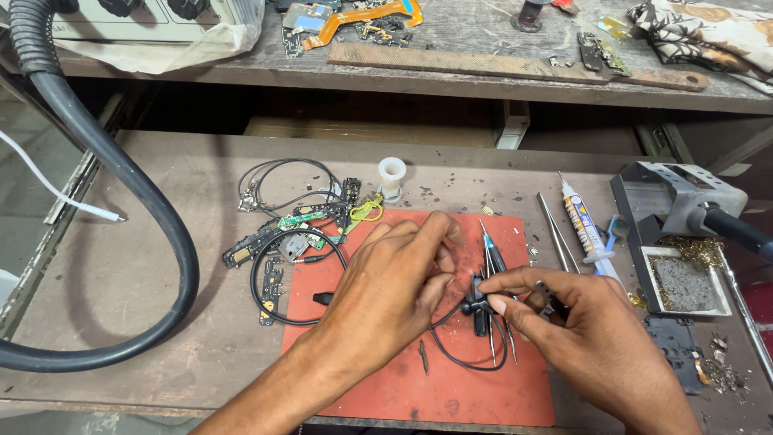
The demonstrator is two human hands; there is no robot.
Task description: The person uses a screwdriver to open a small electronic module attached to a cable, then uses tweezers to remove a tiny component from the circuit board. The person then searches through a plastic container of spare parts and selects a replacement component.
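My left hand (pixel 394 282) rests on a red work mat (pixel 419 387), fingers curled over a thin black cable (pixel 459 354) that loops across the mat. My right hand (pixel 572 322) pinches a small black part (pixel 477 304) at the end of that cable between thumb and forefinger. Just above the part, tweezers (pixel 493 262) lie on the mat with their tips pointing away from me.
Small circuit boards and coiled black wires (pixel 290 234) lie left of the mat. A white spool (pixel 392 176), a glue syringe (pixel 584 225), metal tweezers (pixel 555 234) and a soldering-iron stand (pixel 676 217) sit behind and right. A thick black hose (pixel 121 201) curves at left.
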